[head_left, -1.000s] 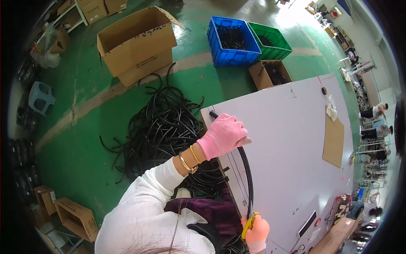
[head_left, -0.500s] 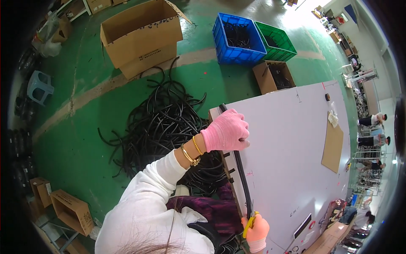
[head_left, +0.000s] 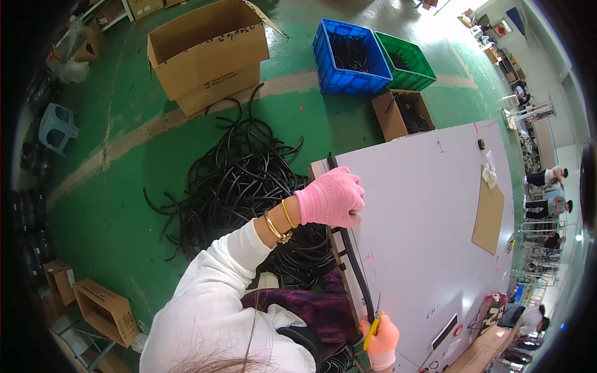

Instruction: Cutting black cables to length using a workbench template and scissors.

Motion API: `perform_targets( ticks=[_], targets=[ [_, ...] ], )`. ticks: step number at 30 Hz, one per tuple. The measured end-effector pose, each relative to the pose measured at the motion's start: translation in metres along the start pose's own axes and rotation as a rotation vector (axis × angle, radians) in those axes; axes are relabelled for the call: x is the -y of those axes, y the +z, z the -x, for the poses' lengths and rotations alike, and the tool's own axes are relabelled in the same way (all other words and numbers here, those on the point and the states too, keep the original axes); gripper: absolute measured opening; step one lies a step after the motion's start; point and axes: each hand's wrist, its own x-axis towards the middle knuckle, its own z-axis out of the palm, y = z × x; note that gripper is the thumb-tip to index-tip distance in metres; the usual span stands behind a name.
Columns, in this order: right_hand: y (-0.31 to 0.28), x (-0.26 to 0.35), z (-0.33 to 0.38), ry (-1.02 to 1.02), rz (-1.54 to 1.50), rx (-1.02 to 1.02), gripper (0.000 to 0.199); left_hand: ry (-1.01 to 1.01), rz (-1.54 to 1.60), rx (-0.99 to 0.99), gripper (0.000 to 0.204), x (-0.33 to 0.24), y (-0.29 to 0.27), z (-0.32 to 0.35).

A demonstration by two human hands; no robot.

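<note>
My left hand (head_left: 333, 196), in a pink knit glove, is closed round a length of black tubing (head_left: 357, 267) near its far end. The tubing lies along the left edge of the white table (head_left: 423, 205). At the near end of the tubing, my right hand (head_left: 384, 342), in an orange-pink glove, grips scissors (head_left: 374, 329) with yellow handles. The blades point away from me, close along the tubing's right side; whether they touch it I cannot tell. On the floor left of the table lies a tangled heap of cut black tubes (head_left: 242, 174).
A large cardboard box (head_left: 217, 68) stands beyond the heap. Beside the table's far edge are a blue crate (head_left: 354, 81), a green crate (head_left: 416, 79) and a smaller box (head_left: 388, 115). On the table lie a brown board (head_left: 489, 217), a tape roll (head_left: 481, 144) and a phone-like device (head_left: 444, 331).
My left hand has shifted slightly toward me along the table edge. My right hand and the scissors have moved a little to the right, and the tubing bows more.
</note>
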Motion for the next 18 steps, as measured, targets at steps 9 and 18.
perform_targets(
  ticks=[9,18],
  targets=[
    [0.009,-0.011,0.005,0.036,-0.120,-0.029,0.036,-0.011,0.008,0.005,0.025,-0.001,0.001,-0.001],
    [0.004,0.003,0.001,-0.009,-0.110,-0.066,0.032,-0.001,0.025,-0.036,0.028,0.001,0.002,0.000]
  ],
)
